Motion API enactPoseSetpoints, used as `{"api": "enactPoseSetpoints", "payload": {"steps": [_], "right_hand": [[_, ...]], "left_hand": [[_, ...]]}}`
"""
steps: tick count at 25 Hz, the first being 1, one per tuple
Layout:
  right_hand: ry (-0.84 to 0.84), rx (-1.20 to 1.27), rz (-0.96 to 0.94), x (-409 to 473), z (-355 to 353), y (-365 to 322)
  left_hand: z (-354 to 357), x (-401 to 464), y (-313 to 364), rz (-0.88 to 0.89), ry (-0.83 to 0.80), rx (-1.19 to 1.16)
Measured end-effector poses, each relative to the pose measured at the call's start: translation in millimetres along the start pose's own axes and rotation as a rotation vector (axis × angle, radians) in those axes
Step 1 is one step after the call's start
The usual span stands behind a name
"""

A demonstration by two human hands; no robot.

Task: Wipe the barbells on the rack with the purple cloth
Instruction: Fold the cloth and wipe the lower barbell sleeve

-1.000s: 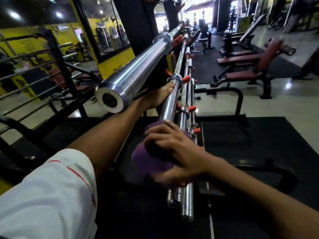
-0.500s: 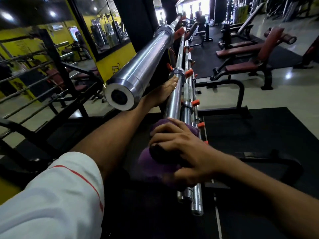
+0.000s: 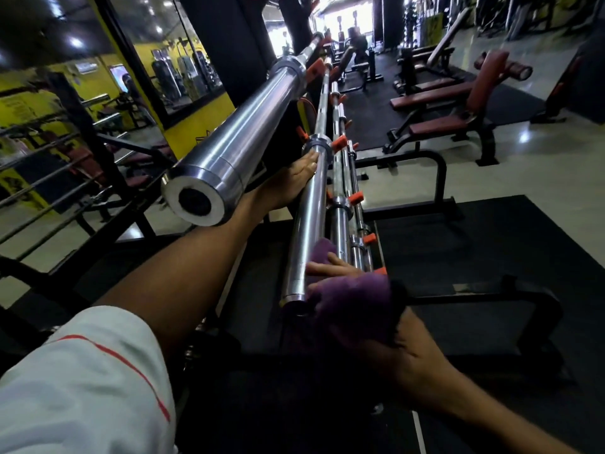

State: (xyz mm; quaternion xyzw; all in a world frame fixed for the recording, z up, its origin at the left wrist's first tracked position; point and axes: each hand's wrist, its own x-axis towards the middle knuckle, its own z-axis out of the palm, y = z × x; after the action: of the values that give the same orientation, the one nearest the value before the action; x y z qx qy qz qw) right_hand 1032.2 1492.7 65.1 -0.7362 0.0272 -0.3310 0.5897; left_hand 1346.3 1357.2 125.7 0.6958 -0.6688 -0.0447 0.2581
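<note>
Top barbell [image 3: 235, 149] (near cam) overlaps left hand [image 3: 291, 183]; benches [image 3: 458, 109] beyond.

Dim foreground, far window glare, wide-angle edge distortion.

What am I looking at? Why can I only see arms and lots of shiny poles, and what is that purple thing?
The camera sits on a person's head, looking forward and down, so you see only their arms. This is a gym. The shiny poles are barbells, metal bars for lifting weights, lying side by side on a black rack with orange pegs. One thick bar end pokes toward the camera. The left hand reaches forward and rests against a bar, fingers straight. The right hand holds the purple cloth against the near ends of the bars to wipe them. Red padded benches stand behind.
</note>
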Motion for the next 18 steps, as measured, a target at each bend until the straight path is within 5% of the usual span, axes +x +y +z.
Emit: {"api": "enactPoseSetpoints", "payload": {"steps": [3, 5, 8, 12, 18], "right_hand": [[0.548, 0.667, 0.429, -6, -5, 19], [0.68, 0.76, 0.595, 4, -17, 37], [0.8, 0.883, 0.603, 45, -27, 55], [0.746, 1.033, 0.546, 121, -21, 65], [0.509, 1.161, 0.591, 152, -12, 41]], "left_hand": [[-1, 1, 1, -0.03, -0.02, -0.021], [-8, 2, 8, -0.072, -0.084, -0.044], [-7, 23, 21, -0.03, -0.083, -0.04], [2, 48, 34, -0.145, -0.174, 0.152], [5, 59, 25, -0.168, -0.264, 0.12]]}}
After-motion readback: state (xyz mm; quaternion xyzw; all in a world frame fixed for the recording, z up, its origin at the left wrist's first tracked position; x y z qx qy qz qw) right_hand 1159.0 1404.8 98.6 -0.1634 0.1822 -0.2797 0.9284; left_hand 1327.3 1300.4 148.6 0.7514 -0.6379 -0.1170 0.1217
